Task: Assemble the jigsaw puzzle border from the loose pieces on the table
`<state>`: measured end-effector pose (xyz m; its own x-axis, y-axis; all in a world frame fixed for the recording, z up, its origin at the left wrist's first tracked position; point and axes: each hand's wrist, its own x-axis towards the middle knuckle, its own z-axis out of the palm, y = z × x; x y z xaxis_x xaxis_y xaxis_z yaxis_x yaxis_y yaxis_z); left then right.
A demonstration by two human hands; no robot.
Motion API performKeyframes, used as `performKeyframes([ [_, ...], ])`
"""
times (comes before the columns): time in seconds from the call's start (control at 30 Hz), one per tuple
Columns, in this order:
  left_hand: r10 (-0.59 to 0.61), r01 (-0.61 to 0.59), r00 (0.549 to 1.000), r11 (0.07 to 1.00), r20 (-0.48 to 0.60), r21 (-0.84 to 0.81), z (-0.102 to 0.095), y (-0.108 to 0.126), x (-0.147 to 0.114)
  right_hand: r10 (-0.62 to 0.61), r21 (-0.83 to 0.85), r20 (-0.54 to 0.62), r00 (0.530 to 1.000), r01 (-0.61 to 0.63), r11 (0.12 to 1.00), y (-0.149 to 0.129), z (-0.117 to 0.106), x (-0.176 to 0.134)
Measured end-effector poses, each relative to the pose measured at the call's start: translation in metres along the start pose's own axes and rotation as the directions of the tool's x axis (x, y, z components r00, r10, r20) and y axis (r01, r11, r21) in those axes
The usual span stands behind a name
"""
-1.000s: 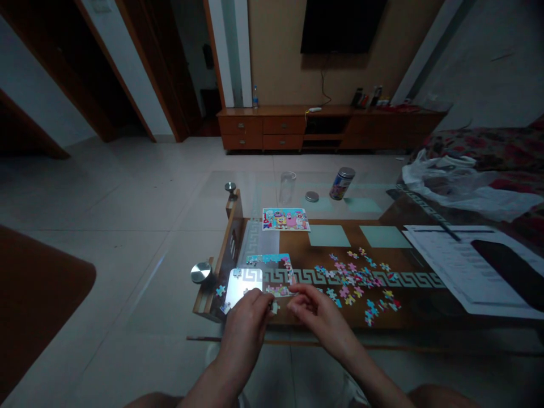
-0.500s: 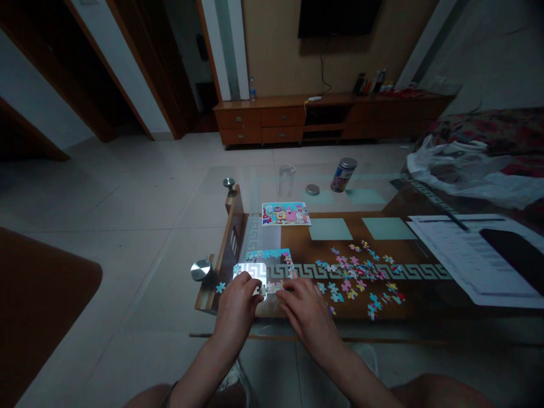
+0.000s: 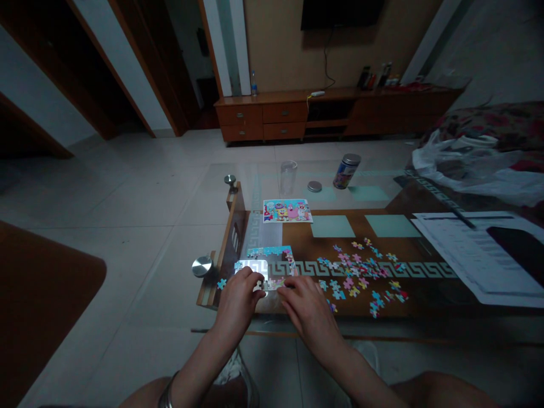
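Note:
On the glass table lies a partly joined jigsaw puzzle (image 3: 272, 250), its pieces forming a frame along the top, right and bottom. My left hand (image 3: 240, 294) is closed at the lower left of this frame, thumb and forefinger pinching a small pale puzzle piece (image 3: 265, 285). The thumb and forefinger of my right hand (image 3: 308, 300) are closed on the bottom row (image 3: 276, 284), and the fingertips hide part of it. A blue loose piece (image 3: 221, 283) rests left of my left hand. Many loose puzzle pieces (image 3: 352, 272) lie scattered to the right.
Behind the puzzle is a cartoon picture card (image 3: 288, 211). Farther back stand a clear jar (image 3: 288, 177), a metal lid (image 3: 314, 186) and a printed can (image 3: 347, 171). Papers (image 3: 459, 249), a dark phone-like object (image 3: 518, 246) and a plastic bag (image 3: 467, 164) occupy the right side.
The view has tilted and shifted slightly. My hands stay at the bottom edge of the puzzle, and the left fingers with the pale piece are closer to the bottom row.

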<state>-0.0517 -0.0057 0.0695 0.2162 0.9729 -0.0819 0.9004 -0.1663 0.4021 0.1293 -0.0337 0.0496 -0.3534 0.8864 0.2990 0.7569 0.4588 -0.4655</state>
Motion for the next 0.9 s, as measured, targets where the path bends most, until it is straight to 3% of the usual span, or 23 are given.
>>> performKeyframes([
  [0.5,0.029,-0.029,1.000,0.999,-0.001,0.018,0.003,0.000,0.001,-0.008,-0.019,0.010,1.000,0.008,1.000,0.000,0.002,0.000],
  [0.7,0.062,-0.062,0.998,0.994,0.005,0.092,-0.005,0.012,-0.020,-0.030,-0.032,-0.003,1.000,0.030,0.999,0.001,0.003,-0.001],
  [0.9,0.137,-0.132,0.991,0.961,-0.006,0.242,0.009,0.018,-0.037,-0.047,-0.043,-0.031,0.998,0.045,0.998,0.001,0.003,-0.002],
])
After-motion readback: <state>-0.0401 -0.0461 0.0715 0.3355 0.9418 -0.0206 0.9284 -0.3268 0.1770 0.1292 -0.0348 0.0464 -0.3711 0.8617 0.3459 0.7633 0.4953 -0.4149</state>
